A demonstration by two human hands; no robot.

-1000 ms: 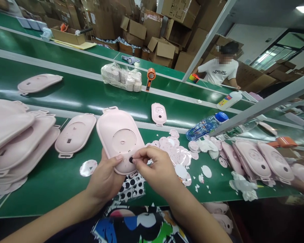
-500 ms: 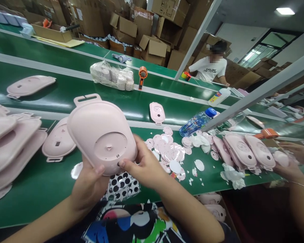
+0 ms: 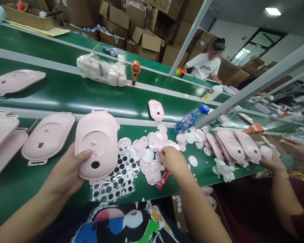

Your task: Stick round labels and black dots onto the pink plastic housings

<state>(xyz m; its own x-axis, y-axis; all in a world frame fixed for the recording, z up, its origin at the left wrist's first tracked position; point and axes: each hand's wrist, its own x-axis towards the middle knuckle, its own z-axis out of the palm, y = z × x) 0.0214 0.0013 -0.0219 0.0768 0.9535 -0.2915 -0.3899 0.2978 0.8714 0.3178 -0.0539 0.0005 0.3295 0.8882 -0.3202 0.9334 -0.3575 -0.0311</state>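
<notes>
My left hand (image 3: pixel 68 165) grips a pink plastic cover (image 3: pixel 103 126) by its left lower edge, thumb on top. The cover has a shallow round recess, a small triangle mark and a black round spot near its lower end. Under and beside it lies a clear sheet of black round dots (image 3: pixel 124 168). My right hand (image 3: pixel 174 162) reaches into a pile of pink-patterned round stickers (image 3: pixel 152 168), its fingertips closed on one at the top. A red packet (image 3: pixel 163 180) lies just below that hand.
More pink covers (image 3: pixel 49 135) lie at left, with a stack (image 3: pixel 229 145) at right. A water bottle (image 3: pixel 191 119), an orange handheld fan (image 3: pixel 135 72) and a bagged bundle (image 3: pixel 101 71) stand beyond. A co-worker's hands (image 3: pixel 273 162) are at far right; another person (image 3: pixel 205 64) sits opposite.
My right hand has left the cover and moved right to the sticker pile. The cover is lower, held by my left hand alone, and its black spot is uncovered.
</notes>
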